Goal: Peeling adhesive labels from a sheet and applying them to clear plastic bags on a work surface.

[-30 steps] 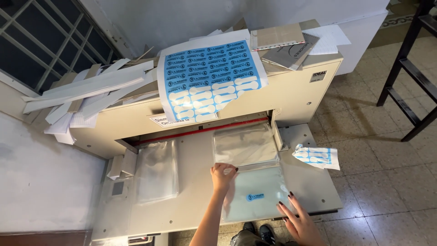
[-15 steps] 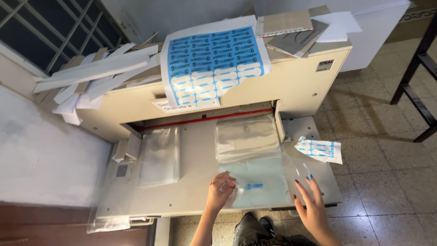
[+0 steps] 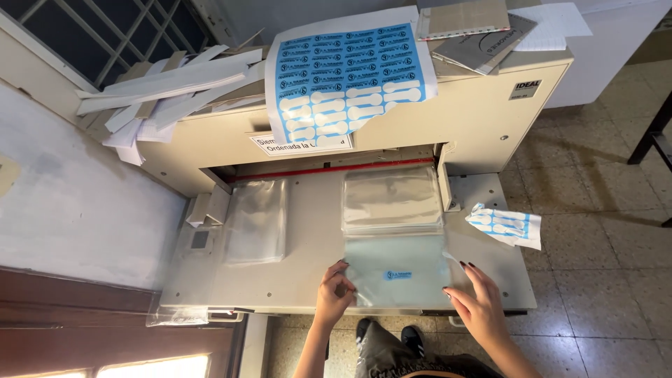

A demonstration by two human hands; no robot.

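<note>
Two hands flank a clear plastic bag with a small blue label, lying flat at the front edge of the cutter table, long axis side to side. Left hand pinches its left edge; right hand, fingers spread and loose, touches its right edge.

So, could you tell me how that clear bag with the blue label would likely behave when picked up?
The clear bag looks thin and see-through, so probably floppy and very light. Its glossy film may slide easily on the smooth machine table. Both hands, left hand and right hand, hold its edges.
</note>
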